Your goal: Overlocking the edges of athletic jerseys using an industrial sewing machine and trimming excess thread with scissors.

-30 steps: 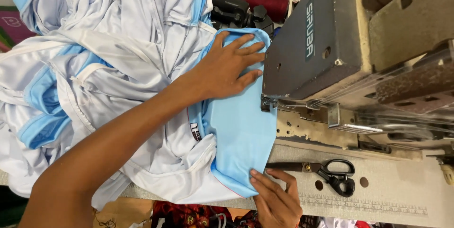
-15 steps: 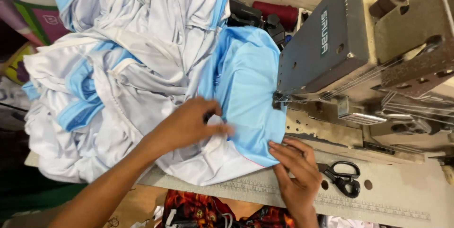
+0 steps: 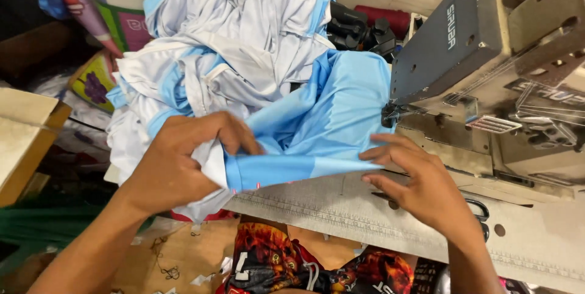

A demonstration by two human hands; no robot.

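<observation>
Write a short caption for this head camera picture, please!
Two hands, left hand pinching and right hand flat, stretch a light blue fabric piece beside a grey sewing machine.

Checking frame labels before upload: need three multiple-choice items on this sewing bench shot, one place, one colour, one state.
1. Where does the heap of white and blue shiny garments lie?
A. left of the grey sewing machine
B. on the floor
C. on top of the machine

2. What colour is the fabric panel between the hands?
A. red
B. light blue
C. black

3. What is the left hand doing?
A. resting flat
B. hanging free
C. pinching the panel's folded edge

Answers: A, the heap sits left of the machine; B, it is plainly light blue; C, fingers close on the edge while the right hand presses flat.
</observation>
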